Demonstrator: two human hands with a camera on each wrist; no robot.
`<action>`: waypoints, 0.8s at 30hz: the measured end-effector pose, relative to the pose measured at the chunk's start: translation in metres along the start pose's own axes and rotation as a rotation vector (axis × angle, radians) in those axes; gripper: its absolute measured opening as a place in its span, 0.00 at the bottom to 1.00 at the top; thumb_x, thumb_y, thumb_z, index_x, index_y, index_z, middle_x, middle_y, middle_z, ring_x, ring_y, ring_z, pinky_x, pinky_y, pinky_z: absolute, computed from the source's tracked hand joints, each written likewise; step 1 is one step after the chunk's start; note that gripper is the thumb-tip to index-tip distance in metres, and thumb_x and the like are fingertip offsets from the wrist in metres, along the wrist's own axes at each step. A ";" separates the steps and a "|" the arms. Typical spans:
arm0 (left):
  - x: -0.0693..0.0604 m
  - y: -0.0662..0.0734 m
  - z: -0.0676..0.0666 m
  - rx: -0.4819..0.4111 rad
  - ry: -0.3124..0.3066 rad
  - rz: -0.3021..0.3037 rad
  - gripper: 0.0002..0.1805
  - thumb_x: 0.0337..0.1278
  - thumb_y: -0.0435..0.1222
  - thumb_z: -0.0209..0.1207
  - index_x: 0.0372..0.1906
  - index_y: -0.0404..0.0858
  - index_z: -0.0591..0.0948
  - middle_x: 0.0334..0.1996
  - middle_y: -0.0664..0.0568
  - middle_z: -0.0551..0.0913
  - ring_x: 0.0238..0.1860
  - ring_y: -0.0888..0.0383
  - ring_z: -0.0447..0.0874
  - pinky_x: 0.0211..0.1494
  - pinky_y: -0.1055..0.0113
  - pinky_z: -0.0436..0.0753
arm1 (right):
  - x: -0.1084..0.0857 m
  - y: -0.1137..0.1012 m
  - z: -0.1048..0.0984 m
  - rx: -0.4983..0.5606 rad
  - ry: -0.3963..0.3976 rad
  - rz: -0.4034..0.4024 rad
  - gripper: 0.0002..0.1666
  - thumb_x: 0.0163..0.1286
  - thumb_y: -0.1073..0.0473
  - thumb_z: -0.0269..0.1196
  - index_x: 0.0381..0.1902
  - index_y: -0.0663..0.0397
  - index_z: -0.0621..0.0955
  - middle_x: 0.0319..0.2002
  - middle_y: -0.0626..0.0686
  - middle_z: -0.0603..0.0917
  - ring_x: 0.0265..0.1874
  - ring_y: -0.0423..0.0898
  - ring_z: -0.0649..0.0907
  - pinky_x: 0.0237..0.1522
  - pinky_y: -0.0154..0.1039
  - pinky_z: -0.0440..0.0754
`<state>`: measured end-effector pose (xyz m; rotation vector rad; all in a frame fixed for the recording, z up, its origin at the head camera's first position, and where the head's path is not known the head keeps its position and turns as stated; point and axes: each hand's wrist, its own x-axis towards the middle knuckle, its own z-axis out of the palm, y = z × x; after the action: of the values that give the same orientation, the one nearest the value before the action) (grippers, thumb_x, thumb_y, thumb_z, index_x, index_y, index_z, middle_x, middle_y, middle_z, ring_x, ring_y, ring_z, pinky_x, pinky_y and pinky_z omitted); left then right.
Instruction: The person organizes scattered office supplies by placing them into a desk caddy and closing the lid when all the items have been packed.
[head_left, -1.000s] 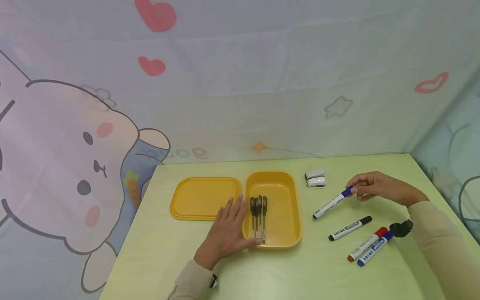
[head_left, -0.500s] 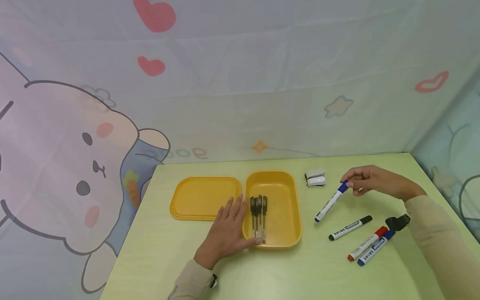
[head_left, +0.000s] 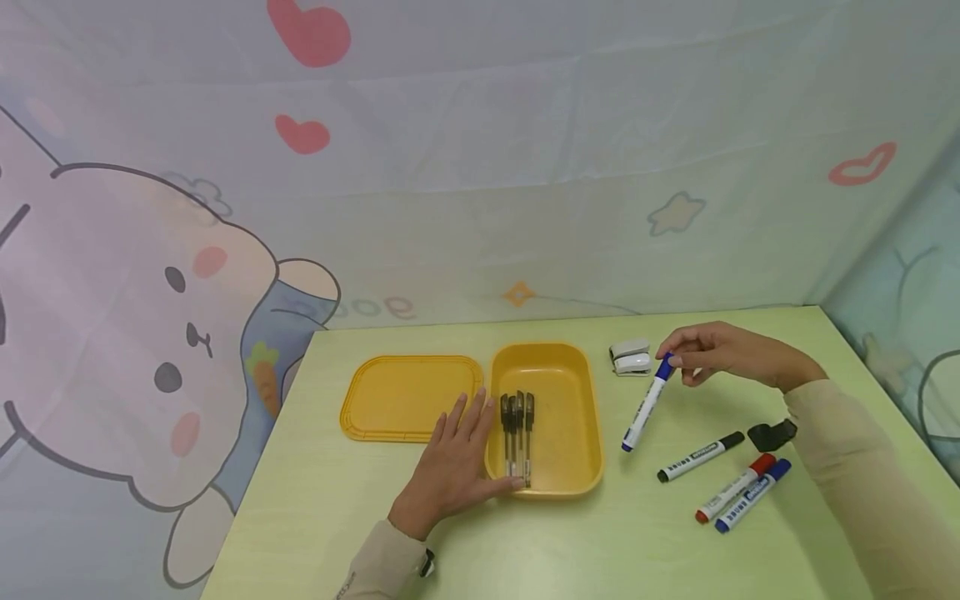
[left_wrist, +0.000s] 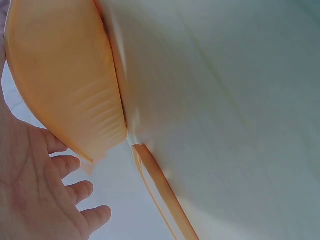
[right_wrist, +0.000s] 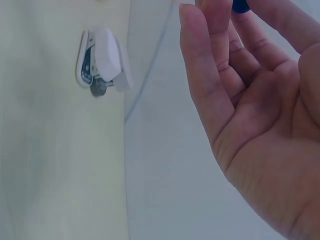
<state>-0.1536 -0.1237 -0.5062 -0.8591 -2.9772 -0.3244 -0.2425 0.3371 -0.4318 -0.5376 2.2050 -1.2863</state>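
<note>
My right hand [head_left: 723, 357] pinches a blue-capped whiteboard marker [head_left: 647, 406] by its cap, the barrel slanting down toward the table. In the right wrist view only a bit of the blue cap [right_wrist: 241, 5] shows between the fingertips. My left hand [head_left: 457, 467] lies with straight, spread fingers against the left side of a yellow plastic box [head_left: 566, 417], its thumb at the near rim. Several black-capped pens [head_left: 517, 433] lie side by side along the box's left part. In the left wrist view the box's outer wall [left_wrist: 70, 75] rises beside the fingers.
The box's yellow lid [head_left: 411, 398] lies flat to the left. Two small staplers [head_left: 631, 357] sit behind the right hand's marker. A black marker [head_left: 700, 457], a red marker [head_left: 735, 488] and another blue marker [head_left: 752, 496] lie at right. A printed curtain [head_left: 480, 167] closes off the back.
My right hand has moved left with the blue-capped marker, which now tilts more steeply. The left hand has stayed in place at the box.
</note>
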 end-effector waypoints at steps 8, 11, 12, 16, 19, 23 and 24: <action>0.000 0.000 0.001 0.010 0.002 -0.001 0.64 0.54 0.78 0.47 0.83 0.39 0.48 0.83 0.46 0.45 0.82 0.41 0.43 0.78 0.39 0.55 | 0.016 -0.013 0.008 0.013 -0.032 -0.016 0.18 0.79 0.51 0.58 0.59 0.54 0.80 0.48 0.60 0.85 0.40 0.60 0.85 0.50 0.49 0.86; 0.000 0.000 0.001 0.010 0.001 0.000 0.64 0.54 0.78 0.48 0.83 0.39 0.48 0.83 0.45 0.44 0.82 0.41 0.43 0.78 0.39 0.55 | 0.023 -0.016 0.010 0.022 -0.044 -0.023 0.18 0.79 0.51 0.59 0.59 0.53 0.80 0.48 0.60 0.85 0.42 0.63 0.85 0.50 0.49 0.86; -0.001 0.000 0.000 0.009 0.001 0.001 0.64 0.54 0.78 0.48 0.83 0.39 0.48 0.83 0.45 0.44 0.82 0.41 0.43 0.78 0.39 0.55 | 0.025 -0.017 0.011 0.026 -0.050 -0.025 0.18 0.78 0.52 0.59 0.59 0.53 0.81 0.48 0.60 0.85 0.41 0.63 0.85 0.50 0.49 0.86; 0.000 0.000 -0.001 0.015 0.004 0.008 0.63 0.54 0.78 0.48 0.83 0.39 0.49 0.83 0.45 0.45 0.81 0.40 0.44 0.77 0.38 0.56 | 0.035 -0.023 0.015 0.035 -0.072 -0.031 0.17 0.78 0.52 0.59 0.58 0.54 0.81 0.47 0.60 0.86 0.40 0.59 0.85 0.50 0.49 0.86; 0.000 0.000 -0.002 0.023 0.005 0.013 0.63 0.55 0.78 0.47 0.83 0.38 0.48 0.83 0.45 0.45 0.81 0.40 0.45 0.77 0.38 0.57 | 0.041 -0.028 0.019 0.053 -0.093 -0.041 0.18 0.78 0.52 0.60 0.58 0.56 0.81 0.45 0.60 0.87 0.39 0.56 0.85 0.50 0.53 0.86; 0.000 0.000 -0.002 0.022 0.006 0.012 0.63 0.55 0.78 0.46 0.83 0.39 0.48 0.83 0.45 0.45 0.82 0.41 0.43 0.77 0.38 0.57 | 0.049 -0.034 0.024 0.071 -0.120 -0.056 0.19 0.77 0.52 0.61 0.58 0.58 0.81 0.44 0.59 0.87 0.37 0.54 0.85 0.50 0.54 0.86; 0.000 0.000 -0.002 0.021 0.007 0.012 0.63 0.55 0.78 0.46 0.83 0.39 0.48 0.83 0.45 0.45 0.82 0.41 0.43 0.77 0.37 0.57 | 0.052 -0.035 0.025 0.073 -0.127 -0.056 0.19 0.77 0.52 0.61 0.57 0.58 0.81 0.44 0.59 0.87 0.36 0.53 0.85 0.50 0.53 0.86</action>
<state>-0.1533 -0.1238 -0.5047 -0.8716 -2.9619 -0.2953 -0.2646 0.2743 -0.4239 -0.6389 2.0443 -1.3192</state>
